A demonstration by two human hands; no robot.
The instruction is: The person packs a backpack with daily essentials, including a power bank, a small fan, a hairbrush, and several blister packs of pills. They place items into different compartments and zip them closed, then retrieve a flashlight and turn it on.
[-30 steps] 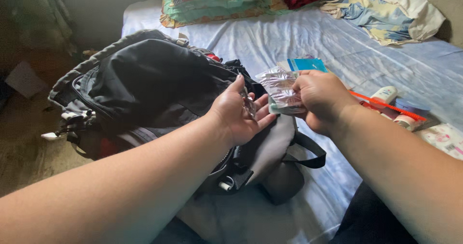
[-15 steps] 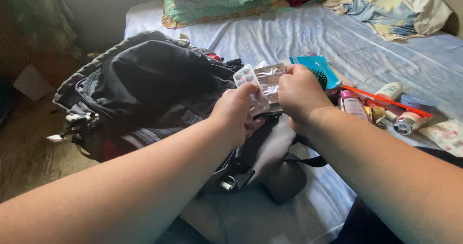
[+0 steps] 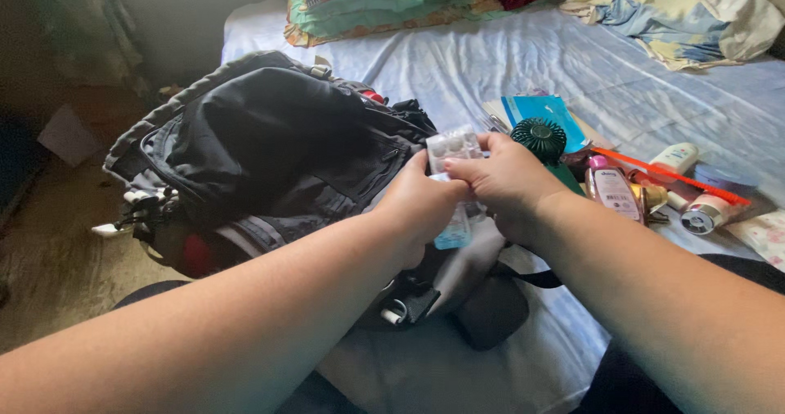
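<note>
Both my hands are pinching a stack of pill blister strips [image 3: 455,148] right over the black backpack [image 3: 270,148]. My left hand [image 3: 421,205] grips the lower part, my right hand [image 3: 507,185] clamps the top edge. The strips are shiny crinkly foil and clear plastic with round white bubbles in rows. The backpack is soft matte fabric, slumped on the wrinkly pale-blue bed sheet [image 3: 491,62]. Just right of the backpack sit a dark round ribbed fan [image 3: 539,138] and a glossy pink-capped bottle [image 3: 612,189].
</note>
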